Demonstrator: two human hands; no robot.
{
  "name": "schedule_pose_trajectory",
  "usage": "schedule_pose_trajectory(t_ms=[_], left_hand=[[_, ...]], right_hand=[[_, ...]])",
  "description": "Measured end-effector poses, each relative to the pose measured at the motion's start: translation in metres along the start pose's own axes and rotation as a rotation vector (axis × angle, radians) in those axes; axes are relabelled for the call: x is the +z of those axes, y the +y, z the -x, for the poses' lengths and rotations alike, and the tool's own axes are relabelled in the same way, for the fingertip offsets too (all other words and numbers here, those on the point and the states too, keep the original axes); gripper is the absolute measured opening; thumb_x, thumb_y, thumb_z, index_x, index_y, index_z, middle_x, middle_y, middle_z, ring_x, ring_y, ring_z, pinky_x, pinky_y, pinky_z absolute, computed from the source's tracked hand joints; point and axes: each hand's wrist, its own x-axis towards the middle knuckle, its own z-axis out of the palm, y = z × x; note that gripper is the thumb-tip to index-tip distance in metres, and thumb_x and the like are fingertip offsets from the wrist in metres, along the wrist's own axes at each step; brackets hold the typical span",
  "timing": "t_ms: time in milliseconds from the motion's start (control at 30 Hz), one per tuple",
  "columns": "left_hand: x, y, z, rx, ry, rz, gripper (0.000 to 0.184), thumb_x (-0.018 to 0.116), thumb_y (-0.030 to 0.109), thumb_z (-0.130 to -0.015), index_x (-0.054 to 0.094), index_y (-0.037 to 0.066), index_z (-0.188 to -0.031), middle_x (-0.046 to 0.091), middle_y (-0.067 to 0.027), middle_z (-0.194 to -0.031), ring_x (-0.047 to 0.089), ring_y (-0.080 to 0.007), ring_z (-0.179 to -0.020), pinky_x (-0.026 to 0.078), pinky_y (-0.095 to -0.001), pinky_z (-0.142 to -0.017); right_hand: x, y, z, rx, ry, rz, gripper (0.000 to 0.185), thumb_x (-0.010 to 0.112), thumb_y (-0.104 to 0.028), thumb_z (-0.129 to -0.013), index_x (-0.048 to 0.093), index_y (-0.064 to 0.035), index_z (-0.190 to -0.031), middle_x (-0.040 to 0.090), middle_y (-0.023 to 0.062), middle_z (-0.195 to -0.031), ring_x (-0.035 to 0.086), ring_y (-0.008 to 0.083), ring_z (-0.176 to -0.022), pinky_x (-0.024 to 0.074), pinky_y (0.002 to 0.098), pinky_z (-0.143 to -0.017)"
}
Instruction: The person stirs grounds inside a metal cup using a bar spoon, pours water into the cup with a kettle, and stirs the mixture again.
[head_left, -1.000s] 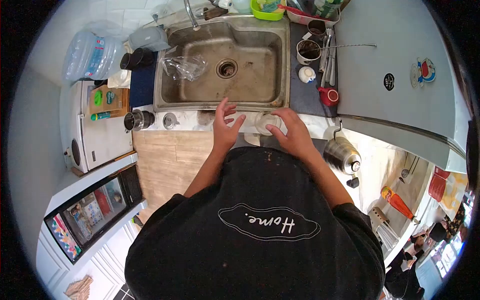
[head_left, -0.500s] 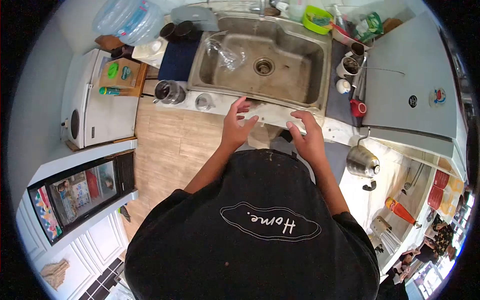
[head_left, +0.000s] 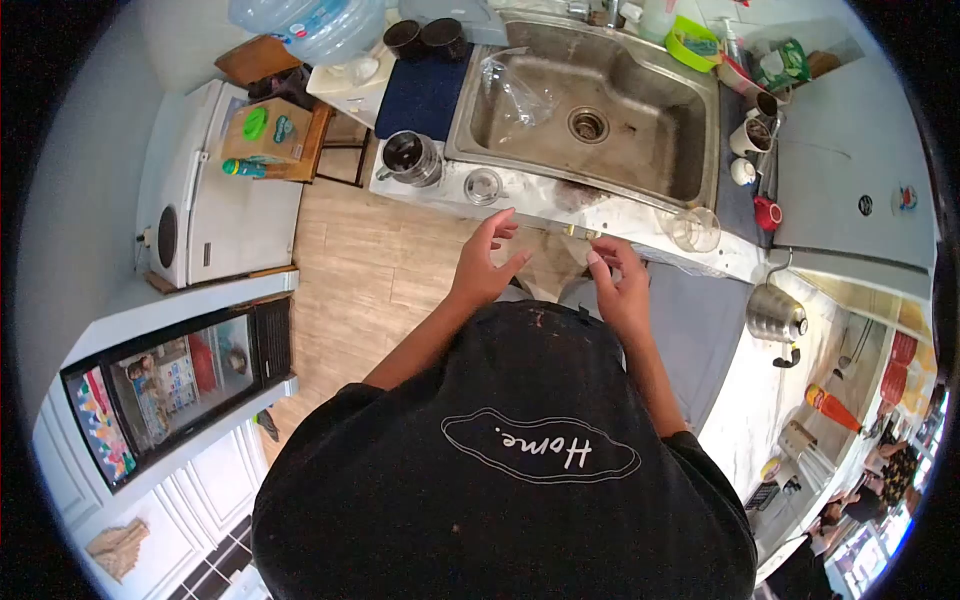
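Observation:
Both of my hands are over the front of the sink counter (head_left: 545, 200), apart from each other. My left hand (head_left: 485, 265) has its fingers spread and thumb out, with nothing in it. To its upper left on the counter stand a small clear glass vessel (head_left: 483, 187) and a glass carafe with dark contents (head_left: 412, 160). My right hand (head_left: 622, 285) has loosely bent fingers with the thumb a little apart, and I see nothing in it. A wide clear glass (head_left: 694, 230) stands on the counter to its upper right. A pale, translucent-looking shape between the hands is unclear.
Beyond the counter edge is a steel sink (head_left: 640, 170) with a clear plastic bag (head_left: 520, 95). Dark cups (head_left: 443, 40) stand behind the carafe. A gooseneck kettle (head_left: 775, 312) is at right. White cups (head_left: 750, 137) and a red item (head_left: 767, 213) line the sink's right side.
The view has swung so the sink and counter sit farther right. My hands have drawn slightly back from the counter edge, and the right hand is farther from the wide glass.

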Motion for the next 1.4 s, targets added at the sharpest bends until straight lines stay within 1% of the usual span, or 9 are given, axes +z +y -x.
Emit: schedule_pose_trajectory(t_ms=[133,233,333,667,800,1033,1167,1200,1400], left_hand=[[0.015,0.005,-0.003,0.016,-0.055,0.005,0.07,0.079,0.022,-0.085,0.047,0.008,-0.145,0.065,-0.014,-0.125,0.063,-0.0243,-0.112,0.049,-0.0395,-0.094],[0.035,0.017,-0.008,0.036,-0.084,0.017,0.069,0.079,0.022,-0.085,0.048,0.007,-0.145,0.065,-0.014,-0.126,0.063,-0.0244,-0.112,0.05,-0.0396,-0.094],[0.062,0.029,-0.014,0.052,-0.104,0.029,0.069,0.079,0.023,-0.085,0.048,0.007,-0.144,0.065,-0.0139,-0.125,0.064,-0.0243,-0.112,0.05,-0.0394,-0.094],[0.208,0.109,-0.018,0.275,-0.32,0.029,0.066,0.08,0.017,-0.084,0.049,0.006,-0.142,0.066,-0.0119,-0.123,0.064,-0.0227,-0.109,0.05,-0.0375,-0.093],[0.261,0.126,-0.013,0.275,-0.403,0.04,0.065,0.079,0.015,-0.085,0.049,0.005,-0.142,0.065,-0.012,-0.125,0.063,-0.0221,-0.112,0.05,-0.0372,-0.094],[0.306,0.132,-0.006,0.294,-0.421,0.058,0.064,0.08,0.018,-0.084,0.052,0.005,-0.14,0.067,-0.0102,-0.121,0.064,-0.0202,-0.106,0.051,-0.036,-0.091],[0.311,0.132,-0.005,0.259,-0.446,0.018,0.063,0.079,0.017,-0.084,0.052,0.005,-0.14,0.067,-0.01,-0.122,0.064,-0.02,-0.106,0.05,-0.0354,-0.091],[0.313,0.132,-0.004,0.252,-0.452,0.018,0.063,0.079,0.017,-0.084,0.052,0.006,-0.14,0.066,-0.0099,-0.122,0.064,-0.0199,-0.106,0.05,-0.0353,-0.091],[0.323,0.138,-0.007,0.222,-0.465,0.043,0.061,0.078,0.017,-0.085,0.052,0.007,-0.14,0.066,-0.0099,-0.124,0.064,-0.0196,-0.108,0.049,-0.0353,-0.092]], right_hand=[[-0.012,0.006,0.01,-0.073,0.075,0.023,0.021,0.065,-0.011,-0.097,0.066,0.0009,-0.114,0.071,0.0113,-0.106,0.067,0.0198,-0.099,0.053,0.0344,-0.09],[-0.035,0.012,0.017,-0.033,0.117,-0.009,0.024,0.068,-0.015,-0.095,0.066,-0.0019,-0.114,0.07,0.0149,-0.109,0.068,0.0284,-0.101,0.0516,0.0387,-0.092],[-0.067,0.017,0.027,-0.042,0.202,-0.004,0.021,0.065,-0.013,-0.098,0.066,0.0009,-0.113,0.071,0.0118,-0.106,0.067,0.0197,-0.099,0.0524,0.0345,-0.091],[-0.218,0.085,0.074,0.063,0.579,-0.07,0.02,0.064,-0.016,-0.098,0.067,-0.001,-0.11,0.07,0.0111,-0.1,0.066,0.0197,-0.09,0.0521,0.0334,-0.085],[-0.274,0.101,0.094,0.073,0.822,0.08,0.019,0.064,-0.016,-0.098,0.067,-0.0002,-0.109,0.069,0.0117,-0.098,0.064,0.0193,-0.085,0.0514,0.0328,-0.078],[-0.338,0.175,0.105,0.061,1.2,0.631,0.028,0.07,-0.021,-0.094,0.064,-0.0013,-0.113,0.065,0.0154,-0.11,0.06,0.0291,-0.103,0.0477,0.0428,-0.088],[-0.343,0.214,0.094,0.271,1.093,0.286,0.03,0.072,-0.028,-0.092,0.065,0.0006,-0.095,0.067,0.0152,-0.091,0.063,0.0289,-0.084,0.0489,0.04,-0.082],[-0.345,0.218,0.092,0.295,1.128,0.292,0.034,0.073,-0.031,-0.092,0.062,0.001,-0.084,0.065,0.0143,-0.078,0.06,0.0255,-0.071,0.0485,0.0386,-0.07],[-0.356,0.229,0.097,0.336,1.103,0.174,0.046,0.075,-0.03,-0.088,0.051,0.0013,-0.065,0.048,0.0082,-0.057,0.042,0.0164,-0.056,0.0391,0.036,-0.055]])
